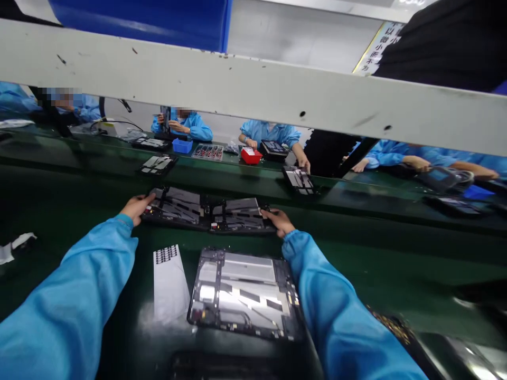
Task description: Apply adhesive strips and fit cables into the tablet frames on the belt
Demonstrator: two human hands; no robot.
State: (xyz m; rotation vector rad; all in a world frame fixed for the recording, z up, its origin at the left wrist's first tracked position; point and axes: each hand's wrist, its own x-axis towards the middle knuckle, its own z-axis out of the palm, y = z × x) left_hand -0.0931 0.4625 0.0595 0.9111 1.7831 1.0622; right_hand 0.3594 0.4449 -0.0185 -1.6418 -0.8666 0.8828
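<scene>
Two opened tablets lie side by side in front of me, their silver batteries and black frames showing. My left hand (137, 208) grips the outer edge of the left tablet (180, 206), thumb on top. On the other side, my right hand (279, 221) is closed on the right edge of the second tablet (240, 214). Their inner ends meet or nearly meet in the middle. Nearer to me, a larger-looking opened tablet (247, 287) rests on the green surface between my forearms. Left of it lies a white sheet (170, 285) with black stickers along its top.
A grey shelf beam (253, 89) crosses above, with a blue bin (142, 21) on it. Beyond the raised ledge, people in blue sleeves work near a red box (251, 155) and a small blue box (182, 145). Another person's hand (303, 161) touches a tablet (300, 180).
</scene>
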